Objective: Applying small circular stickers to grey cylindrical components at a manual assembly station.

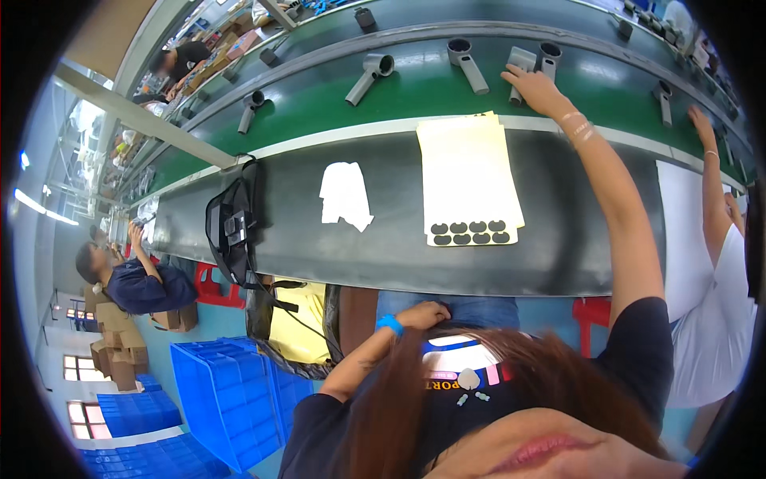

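On the green conveyor, my right hand [540, 89] reaches forward, its fingers closed across the handle of a grey plastic housing [523, 58] shaped like a hair dryer. Close beside it stands a similar grey housing [550, 53]. Further left on the belt lie two more, one with an upright ring head [460, 49] and one tilted [372, 76]. My left hand [425, 314] rests in my lap, curled, and whether anything is in it is hidden. Between me and the belt is a stack of pale yellow sheets [467, 172], with black round stickers along its near edge.
A crumpled white paper [346, 195] and a black bag [231, 223] are on the dark worktable [383, 267]. Blue crates [227, 399] stand at lower left. A co-worker's hand [702, 128] reaches toward the belt at right; another person [140, 279] sits at left.
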The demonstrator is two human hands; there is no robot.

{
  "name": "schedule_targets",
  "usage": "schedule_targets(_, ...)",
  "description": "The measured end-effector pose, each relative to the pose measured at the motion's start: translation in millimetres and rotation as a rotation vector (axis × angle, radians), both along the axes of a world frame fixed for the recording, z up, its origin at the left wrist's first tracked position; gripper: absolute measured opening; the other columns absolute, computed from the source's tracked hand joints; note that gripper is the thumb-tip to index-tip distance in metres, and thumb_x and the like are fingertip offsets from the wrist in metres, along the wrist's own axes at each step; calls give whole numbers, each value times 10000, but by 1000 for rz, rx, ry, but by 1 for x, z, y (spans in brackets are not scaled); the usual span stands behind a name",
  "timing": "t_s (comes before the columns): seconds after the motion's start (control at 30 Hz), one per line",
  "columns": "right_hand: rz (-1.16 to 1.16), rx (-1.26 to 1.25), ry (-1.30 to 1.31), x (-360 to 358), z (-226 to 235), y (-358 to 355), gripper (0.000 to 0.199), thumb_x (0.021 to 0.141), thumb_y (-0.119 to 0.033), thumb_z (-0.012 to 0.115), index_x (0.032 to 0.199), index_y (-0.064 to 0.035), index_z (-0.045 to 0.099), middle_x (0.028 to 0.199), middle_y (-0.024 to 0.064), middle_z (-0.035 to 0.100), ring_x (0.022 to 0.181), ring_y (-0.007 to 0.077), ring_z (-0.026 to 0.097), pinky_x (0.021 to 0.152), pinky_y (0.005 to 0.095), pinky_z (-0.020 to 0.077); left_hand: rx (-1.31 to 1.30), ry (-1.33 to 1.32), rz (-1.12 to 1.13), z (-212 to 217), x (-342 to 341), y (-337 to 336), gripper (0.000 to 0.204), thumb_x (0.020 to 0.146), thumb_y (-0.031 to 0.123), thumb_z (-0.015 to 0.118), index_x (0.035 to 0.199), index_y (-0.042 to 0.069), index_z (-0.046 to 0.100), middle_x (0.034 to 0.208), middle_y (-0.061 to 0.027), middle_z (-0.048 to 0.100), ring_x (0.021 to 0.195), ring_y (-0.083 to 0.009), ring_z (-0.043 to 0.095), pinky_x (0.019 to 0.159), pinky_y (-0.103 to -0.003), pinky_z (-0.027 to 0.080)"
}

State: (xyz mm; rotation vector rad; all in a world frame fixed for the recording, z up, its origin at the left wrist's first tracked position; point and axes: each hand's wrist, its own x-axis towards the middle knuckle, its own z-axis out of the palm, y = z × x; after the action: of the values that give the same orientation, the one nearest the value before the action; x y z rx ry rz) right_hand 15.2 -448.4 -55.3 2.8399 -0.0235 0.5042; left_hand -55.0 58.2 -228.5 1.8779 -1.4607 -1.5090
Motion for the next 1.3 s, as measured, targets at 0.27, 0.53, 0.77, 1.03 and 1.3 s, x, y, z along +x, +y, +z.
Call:
schedule_targets(0.27,-150,628,-181,-162,21,144,458,888,-57,543,1322,1,409,1339,184,459,1249,340,433,1041,375,341,-91,-354,100,-87,22,-33,288,864,164,530,1092,19,628,1012,-181,654,905,-346,624,817,-381,485)
schedule_targets(0.53,-508,439,135,-233,5,169,475,906,-144,427,1361,-15,390,1452,177,328,1353,344,283,1106,438,192,-271,-279,98,-104,98,-113,288,864,148,514,1096,17,625,1017,-185,651,910,-351,621,822,-385,483)
schedule_targets(0.77,-488,455,161,-229,13,171,483,894,-140,433,1366,-43,398,1472,170,294,1367,325,267,1109,437,182,-342,-166,95,-82,105,-106,290,865,134,499,1098,15,622,1022,-189,648,915,-355,619,826,-388,482)
schedule_targets(1.03,-472,418,87,-231,5,164,461,895,-108,462,1352,-61,426,1451,142,337,1340,306,314,1085,405,229,-396,-170,78,-73,84,-23,292,866,119,483,1102,12,618,1027,-193,645,920,-360,616,830,-391,480)
schedule_targets(1.3,-444,383,-97,-242,-7,157,392,912,-143,500,1300,-89,490,1390,103,432,1280,275,403,1047,385,296,-400,-186,-78,-10,93,60,296,866,103,466,1105,10,615,1032,-197,641,925,-365,613,835,-394,478)
